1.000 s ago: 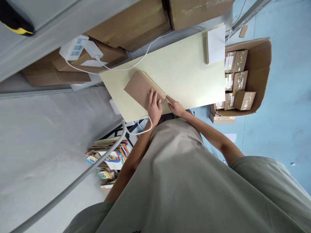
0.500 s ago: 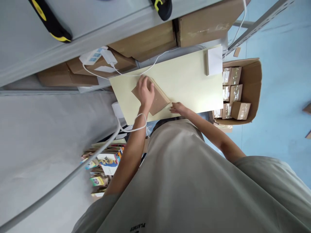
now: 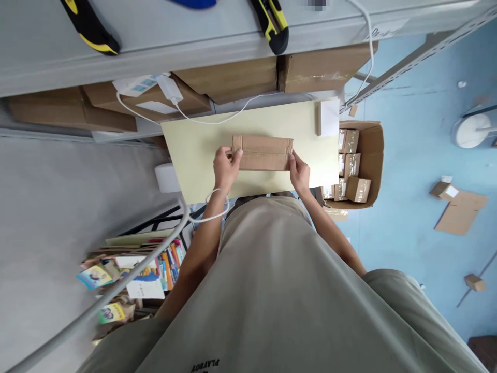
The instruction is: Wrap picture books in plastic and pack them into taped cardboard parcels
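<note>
A flattish brown cardboard piece (image 3: 266, 153), folded with creases along its length, is held level over the pale yellow board (image 3: 194, 176). My left hand (image 3: 226, 168) pinches its left end, thumb on top. At its right end my right hand (image 3: 299, 172) grips the corner between thumb and fingers. Whether the cardboard touches the board underneath, I cannot tell. A white box (image 3: 329, 118) rests at the board's far right corner. Looped around my left forearm is a white cable (image 3: 205, 220).
Right of the board stands an open carton (image 3: 373, 166) holding several small taped boxes. A shelf edge with a yellow-black utility knife (image 3: 272, 26) spans the top. Behind the board lie brown cartons (image 3: 233, 77) and a power strip (image 3: 135, 85). Books (image 3: 147, 280) are stacked lower left.
The cardboard has turned from slanted to nearly level and moved right. My right hand, apart from it before, now grips its right end. The camera view has shifted.
</note>
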`<state>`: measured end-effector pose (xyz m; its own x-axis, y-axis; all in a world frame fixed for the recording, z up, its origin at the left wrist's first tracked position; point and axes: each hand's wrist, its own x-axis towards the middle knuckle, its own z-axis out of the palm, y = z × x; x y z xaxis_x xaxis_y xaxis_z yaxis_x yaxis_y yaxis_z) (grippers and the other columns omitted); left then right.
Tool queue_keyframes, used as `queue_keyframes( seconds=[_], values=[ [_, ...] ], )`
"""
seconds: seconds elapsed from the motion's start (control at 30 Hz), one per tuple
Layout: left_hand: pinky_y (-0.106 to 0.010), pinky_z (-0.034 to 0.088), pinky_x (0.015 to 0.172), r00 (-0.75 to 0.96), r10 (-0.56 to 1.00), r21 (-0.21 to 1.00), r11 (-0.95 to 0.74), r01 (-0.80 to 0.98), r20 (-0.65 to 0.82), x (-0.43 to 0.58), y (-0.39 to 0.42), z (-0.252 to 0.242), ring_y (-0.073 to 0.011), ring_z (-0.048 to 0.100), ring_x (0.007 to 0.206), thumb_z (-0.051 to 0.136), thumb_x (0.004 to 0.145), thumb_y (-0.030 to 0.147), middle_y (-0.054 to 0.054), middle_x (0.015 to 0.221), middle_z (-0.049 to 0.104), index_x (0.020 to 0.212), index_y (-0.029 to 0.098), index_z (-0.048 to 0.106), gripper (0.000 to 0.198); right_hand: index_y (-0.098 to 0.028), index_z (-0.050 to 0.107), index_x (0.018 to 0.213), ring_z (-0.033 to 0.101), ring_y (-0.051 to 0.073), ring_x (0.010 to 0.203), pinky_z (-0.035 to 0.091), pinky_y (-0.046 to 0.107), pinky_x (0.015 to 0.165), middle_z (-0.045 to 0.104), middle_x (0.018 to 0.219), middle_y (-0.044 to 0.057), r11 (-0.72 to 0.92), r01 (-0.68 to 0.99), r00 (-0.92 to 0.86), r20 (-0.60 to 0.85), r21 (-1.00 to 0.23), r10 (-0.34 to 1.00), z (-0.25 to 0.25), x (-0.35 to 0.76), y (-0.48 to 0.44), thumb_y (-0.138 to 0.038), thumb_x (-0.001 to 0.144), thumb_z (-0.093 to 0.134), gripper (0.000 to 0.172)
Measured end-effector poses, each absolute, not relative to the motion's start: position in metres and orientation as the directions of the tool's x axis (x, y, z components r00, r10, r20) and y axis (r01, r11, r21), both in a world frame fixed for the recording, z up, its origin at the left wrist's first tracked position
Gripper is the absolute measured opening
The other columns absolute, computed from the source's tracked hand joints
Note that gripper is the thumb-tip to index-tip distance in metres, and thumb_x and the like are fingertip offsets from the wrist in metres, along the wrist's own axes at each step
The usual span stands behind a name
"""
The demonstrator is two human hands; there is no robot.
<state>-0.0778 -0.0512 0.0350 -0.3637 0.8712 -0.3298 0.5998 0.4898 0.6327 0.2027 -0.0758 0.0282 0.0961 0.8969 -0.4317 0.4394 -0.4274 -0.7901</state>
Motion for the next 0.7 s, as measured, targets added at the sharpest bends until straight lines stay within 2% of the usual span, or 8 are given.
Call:
queue_keyframes(
  seconds=[0.07,0.13,0.23,0.33,0.4,0.5,0.6,0.7],
  values=[
    [-0.041,0.062,0.105,-0.359,0.824,0.591,0.566,0.575,-0.439,-0.067,-0.061,0.027,-0.0299,0.079,0.111,0.076,0.101,0.039,-0.015,0.114,0.082,0.116,0.02,0.067,0.026,-0.011,0.071,0.16,0.079,0.032,0.099,0.06,0.04,0.089,0.087,0.128,0.025,-0.427,0.533,0.162,-0.406,-0.731,0.899,0.024,0.206,-0.076,-0.077,0.115,0.029,0.09],
    [-0.044,0.06,0.107,-0.318,0.797,0.572,0.594,0.566,-0.513,-0.061,-0.065,0.019,-0.033,0.079,0.116,0.077,0.098,0.04,-0.016,0.113,0.084,0.115,0.02,0.069,0.027,-0.012,0.075,0.154,0.076,0.029,0.088,0.057,0.038,0.082,0.089,0.115,0.023,-0.423,0.583,0.168,-0.406,-0.694,0.898,0.02,0.208,-0.076,-0.079,0.114,0.027,0.092],
    [-0.044,0.06,0.109,-0.173,0.78,0.63,0.596,0.498,-0.601,-0.063,-0.066,0.012,-0.0355,0.077,0.122,0.083,0.091,0.056,-0.015,0.116,0.085,0.11,0.02,0.074,0.041,-0.019,0.084,0.125,0.074,0.028,0.09,0.057,0.035,0.082,0.087,0.101,0.014,-0.4,0.598,0.084,-0.442,-0.695,0.893,0.013,0.213,-0.075,-0.091,0.108,0.03,0.092],
    [-0.043,0.06,0.11,0.014,0.738,0.699,0.632,0.334,-0.674,-0.069,-0.069,0.015,-0.0358,0.076,0.124,0.083,0.084,0.078,-0.013,0.118,0.086,0.11,0.019,0.078,0.064,-0.02,0.08,0.106,0.074,0.029,0.101,0.061,0.037,0.093,0.084,0.099,0.01,-0.439,0.507,-0.074,-0.545,-0.742,0.835,0.008,0.225,-0.071,-0.103,0.099,0.035,0.095],
    [-0.044,0.058,0.114,0.099,0.725,0.725,0.651,0.224,-0.682,-0.073,-0.071,0.018,-0.0366,0.075,0.128,0.083,0.077,0.089,-0.013,0.125,0.085,0.116,0.019,0.08,0.08,-0.02,0.08,0.111,0.074,0.032,0.117,0.061,0.042,0.108,0.085,0.111,0.011,-0.472,0.396,-0.188,-0.573,-0.788,0.798,0.004,0.235,-0.067,-0.105,0.096,0.043,0.094],
    [-0.048,0.056,0.119,0.138,0.728,0.741,0.657,0.144,-0.672,-0.075,-0.073,0.02,-0.0393,0.073,0.133,0.086,0.07,0.094,-0.014,0.133,0.084,0.125,0.019,0.08,0.093,-0.021,0.081,0.131,0.068,0.035,0.143,0.054,0.047,0.128,0.084,0.133,0.01,-0.501,0.275,-0.292,-0.568,-0.821,0.77,-0.002,0.246,-0.062,-0.1,0.096,0.056,0.09],
    [-0.048,0.056,0.118,0.137,0.742,0.754,0.639,0.151,-0.656,-0.076,-0.073,0.014,-0.0403,0.073,0.132,0.085,0.07,0.095,-0.014,0.128,0.085,0.122,0.019,0.081,0.092,-0.02,0.08,0.142,0.066,0.035,0.148,0.05,0.051,0.134,0.083,0.14,0.01,-0.525,0.255,-0.323,-0.583,-0.812,0.745,-0.005,0.25,-0.06,-0.1,0.095,0.06,0.094],
    [-0.048,0.058,0.115,0.117,0.747,0.752,0.625,0.211,-0.654,-0.077,-0.073,0.005,-0.0406,0.075,0.127,0.082,0.07,0.095,-0.014,0.12,0.085,0.11,0.018,0.081,0.087,-0.018,0.081,0.141,0.067,0.037,0.146,0.05,0.054,0.134,0.084,0.138,0.011,-0.515,0.285,-0.31,-0.586,-0.808,0.748,0.004,0.249,-0.061,-0.1,0.094,0.06,0.097]
  ],
)
